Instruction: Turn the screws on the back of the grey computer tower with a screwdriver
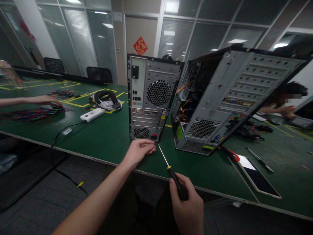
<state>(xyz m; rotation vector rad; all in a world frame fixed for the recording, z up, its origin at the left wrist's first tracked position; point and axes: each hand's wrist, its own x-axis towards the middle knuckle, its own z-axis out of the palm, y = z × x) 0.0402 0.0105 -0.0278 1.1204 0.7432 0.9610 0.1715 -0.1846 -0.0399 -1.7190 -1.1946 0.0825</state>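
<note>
My right hand (187,202) is closed around the black handle of a screwdriver (179,183). The metal shaft points up and forward, its tip close to the lower edge of a computer tower (158,93). My left hand (141,150) is at the foot of that tower, fingers curled together near the screwdriver tip; whatever they pinch, if anything, is hidden. The tower stands upright with its rear panel towards me, showing ports, a round fan grille and a red power switch. Close on its right, a second computer tower (215,98) has an uncovered side with wires inside.
Both towers stand on a green table (107,143). On the left lie a white power strip (93,115), a coil (107,99) and bundled wires (31,114) under another person's hand (46,100). A phone (259,178), a pen (259,160) and red-handled pliers (231,154) lie right.
</note>
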